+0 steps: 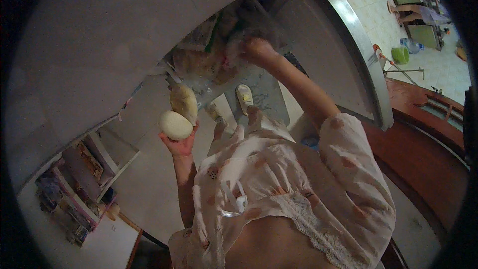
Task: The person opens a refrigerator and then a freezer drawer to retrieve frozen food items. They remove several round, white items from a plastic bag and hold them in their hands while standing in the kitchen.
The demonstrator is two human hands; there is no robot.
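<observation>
My left hand [181, 145], palm up, supports two rounded pieces that look like steamed buns. The pale, smooth bun [175, 125] sits over the palm, and a yellower, browned bun [183, 101] leans against its far side. Farther forward, my right hand [259, 50] is curled and blurred by motion. Around its fingers shows a translucent, film-like thing, apparently a clear plastic bag [239, 43]; its edges are too smeared to follow. Below that hand lie dim brown and green items [203, 58], hard to make out.
A door panel with a metal edge [354, 26] stands open at right. Shelves [101, 157] with assorted goods are at left. My slippered foot [244, 99] rests on a grey mat [267, 93]. Beyond the doorway are a person's legs [410, 13], a green bin [400, 56] and a large water bottle [410, 45].
</observation>
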